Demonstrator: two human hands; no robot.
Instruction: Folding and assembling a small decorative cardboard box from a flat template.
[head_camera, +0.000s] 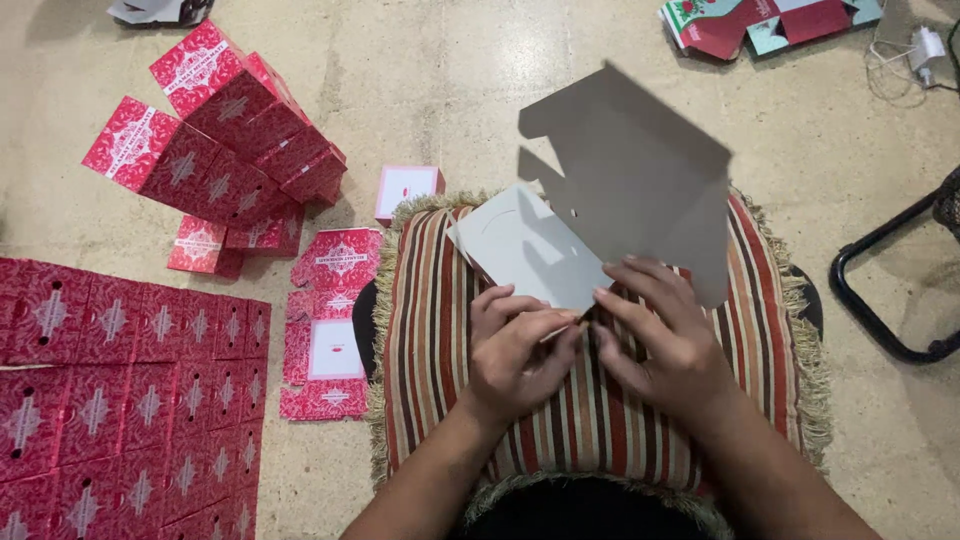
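Note:
Both my hands hold a flat, unfolded cardboard box blank (620, 180), its grey inner side facing me, over a striped cushion (430, 340). My left hand (515, 345) pinches the blank's near edge below a white flap (525, 245). Beside it my right hand (660, 335) grips the same near edge, with fingers curled over the cardboard. The blank's far part tilts up and away from me.
Assembled red patterned boxes (225, 140) are piled at the upper left. Flat red blanks (120, 390) lie in rows on the floor at left, more loose blanks (330, 335) lie beside the cushion. Other cartons (760, 22) sit top right; a black metal frame (880, 290) stands at right.

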